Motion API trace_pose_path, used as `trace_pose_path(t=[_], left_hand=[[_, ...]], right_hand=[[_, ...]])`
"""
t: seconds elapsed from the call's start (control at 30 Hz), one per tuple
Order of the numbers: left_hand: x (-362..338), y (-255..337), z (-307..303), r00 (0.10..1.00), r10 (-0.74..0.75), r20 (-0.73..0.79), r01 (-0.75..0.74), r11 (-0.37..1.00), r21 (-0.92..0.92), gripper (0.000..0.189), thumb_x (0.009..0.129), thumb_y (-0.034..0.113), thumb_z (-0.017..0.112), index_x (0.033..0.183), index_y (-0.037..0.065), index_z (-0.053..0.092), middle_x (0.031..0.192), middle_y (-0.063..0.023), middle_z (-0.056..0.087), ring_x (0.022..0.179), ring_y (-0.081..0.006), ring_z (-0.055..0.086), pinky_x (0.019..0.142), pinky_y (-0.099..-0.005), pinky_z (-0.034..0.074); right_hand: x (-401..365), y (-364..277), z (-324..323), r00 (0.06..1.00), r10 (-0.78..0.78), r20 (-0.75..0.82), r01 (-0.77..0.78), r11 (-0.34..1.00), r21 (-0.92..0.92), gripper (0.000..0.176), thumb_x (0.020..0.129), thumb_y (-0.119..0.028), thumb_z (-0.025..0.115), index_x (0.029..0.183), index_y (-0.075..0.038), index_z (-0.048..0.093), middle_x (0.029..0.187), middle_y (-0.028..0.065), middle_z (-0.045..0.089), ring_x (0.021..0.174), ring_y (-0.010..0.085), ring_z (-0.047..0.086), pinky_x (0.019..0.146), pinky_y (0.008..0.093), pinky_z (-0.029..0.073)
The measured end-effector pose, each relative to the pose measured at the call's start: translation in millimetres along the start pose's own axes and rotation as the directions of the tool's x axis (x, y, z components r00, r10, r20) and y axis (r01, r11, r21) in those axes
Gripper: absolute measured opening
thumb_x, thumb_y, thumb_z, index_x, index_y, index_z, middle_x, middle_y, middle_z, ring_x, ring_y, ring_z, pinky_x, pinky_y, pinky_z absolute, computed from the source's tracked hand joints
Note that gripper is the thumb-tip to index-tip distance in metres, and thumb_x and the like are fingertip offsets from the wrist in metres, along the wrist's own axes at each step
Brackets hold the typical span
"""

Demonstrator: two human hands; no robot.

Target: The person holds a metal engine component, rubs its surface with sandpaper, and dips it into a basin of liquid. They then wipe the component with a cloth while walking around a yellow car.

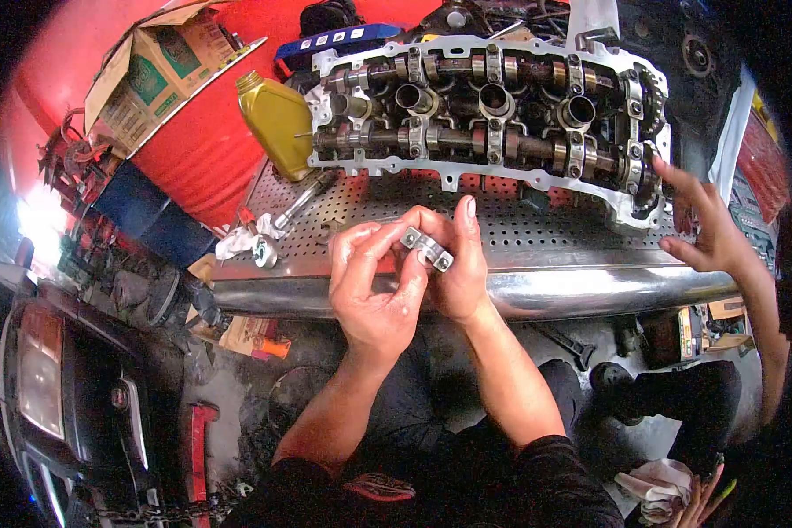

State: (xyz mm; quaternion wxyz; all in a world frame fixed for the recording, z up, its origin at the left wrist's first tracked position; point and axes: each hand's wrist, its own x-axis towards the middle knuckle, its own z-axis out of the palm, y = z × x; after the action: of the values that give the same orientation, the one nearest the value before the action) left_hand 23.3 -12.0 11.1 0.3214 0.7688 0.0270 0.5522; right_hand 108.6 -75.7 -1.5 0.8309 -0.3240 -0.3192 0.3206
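Note:
In front of my chest, both hands hold a small metal camshaft bearing cap [428, 249] with a hole near each end. My left hand [374, 286] has its thumb and fingers closed on the cap. My right hand [459, 268] grips it from the other side, thumb pointing up. Beyond them lies a cylinder head [453, 141] with two camshafts and several similar caps bolted across them. The fingers partly hide the cap's underside.
The cylinder head rests on a perforated metal bench [326, 224] with a rounded front edge. A ratchet [299, 202], gold oil bottle [273, 123] and cardboard box [163, 75] are to the left. Another person's hand [700, 216] is at the right; a second hand below holds a white cloth [658, 488].

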Motion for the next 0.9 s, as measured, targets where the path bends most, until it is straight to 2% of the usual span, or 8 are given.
trace_pose_path(t=[0.07,0.17,0.37,0.47,0.57,0.77,0.9], left_hand=[[1.6,1.2,-2.5,1.0,-0.018,0.009,0.018,1.0,-0.015,0.037,0.071,-0.006,0.069,0.107,0.002,0.066,0.103,-0.0118,0.058,0.094,-0.0216,0.058,0.074,-0.0294,0.051],[-0.8,-0.2,-4.9,0.987,-0.159,0.028,0.162,0.981,-0.112,0.036,0.073,-0.005,0.068,0.107,0.001,0.066,0.104,-0.0121,0.058,0.095,-0.0217,0.059,0.076,-0.0299,0.052],[-0.4,2.2,-2.6,0.969,-0.246,0.032,0.248,0.956,-0.157,0.035,0.076,-0.005,0.067,0.11,0.001,0.065,0.106,-0.0111,0.058,0.096,-0.0189,0.059,0.077,-0.0279,0.053],[1.1,0.0,-2.1,0.986,-0.165,0.025,0.167,0.981,-0.095,0.034,0.077,-0.004,0.066,0.11,0.001,0.064,0.107,-0.0105,0.058,0.096,-0.0176,0.059,0.077,-0.0271,0.053],[0.2,-0.6,-1.3,0.973,-0.228,0.028,0.229,0.963,-0.144,0.033,0.077,-0.004,0.067,0.11,0.001,0.064,0.107,-0.0101,0.058,0.096,-0.017,0.059,0.077,-0.0267,0.053],[-1.0,-5.8,-3.6,0.955,-0.293,0.045,0.295,0.926,-0.237,0.032,0.077,-0.005,0.066,0.109,0.0,0.064,0.108,-0.0091,0.058,0.094,-0.0144,0.058,0.075,-0.0253,0.051],[-1.7,-3.8,-4.0,0.946,-0.322,0.044,0.322,0.909,-0.265,0.031,0.078,-0.006,0.065,0.108,-0.001,0.064,0.108,-0.0091,0.058,0.094,-0.014,0.059,0.075,-0.0253,0.05]], right_hand=[[0.6,2.8,3.5,0.999,-0.05,-0.021,0.048,0.993,-0.106,0.08,0.091,-0.073,0.015,0.09,-0.008,0.061,0.075,-0.0024,0.057,0.061,0.0054,0.044,0.052,0.021,0.031],[1.2,4.6,4.7,0.999,-0.025,-0.04,0.02,0.993,-0.117,0.081,0.091,-0.074,0.014,0.091,-0.008,0.061,0.075,-0.0028,0.056,0.061,0.0045,0.042,0.052,0.0205,0.03],[3.4,1.2,5.0,0.997,0.059,-0.057,-0.063,0.996,-0.061,0.084,0.088,-0.078,0.015,0.092,-0.007,0.062,0.074,-0.0023,0.057,0.059,0.0047,0.042,0.051,0.0203,0.03],[5.2,3.0,3.9,0.995,0.064,-0.08,-0.069,0.996,-0.054,0.085,0.087,-0.079,0.016,0.092,-0.007,0.062,0.074,-0.0019,0.057,0.058,0.0047,0.042,0.05,0.0203,0.03],[4.6,-0.8,5.7,0.994,0.084,-0.064,-0.088,0.995,-0.051,0.083,0.089,-0.077,0.015,0.091,-0.008,0.061,0.073,-0.0026,0.056,0.058,0.0048,0.042,0.05,0.0205,0.03],[2.1,2.9,7.1,0.999,-0.01,-0.048,0.001,0.981,-0.195,0.074,0.093,-0.071,0.014,0.087,-0.011,0.057,0.07,-0.0049,0.049,0.058,0.0049,0.04,0.049,0.0215,0.03],[1.4,4.3,7.3,0.999,-0.02,-0.038,0.012,0.982,-0.191,0.075,0.092,-0.072,0.015,0.087,-0.01,0.057,0.069,-0.005,0.048,0.057,0.0049,0.039,0.049,0.0217,0.031]])
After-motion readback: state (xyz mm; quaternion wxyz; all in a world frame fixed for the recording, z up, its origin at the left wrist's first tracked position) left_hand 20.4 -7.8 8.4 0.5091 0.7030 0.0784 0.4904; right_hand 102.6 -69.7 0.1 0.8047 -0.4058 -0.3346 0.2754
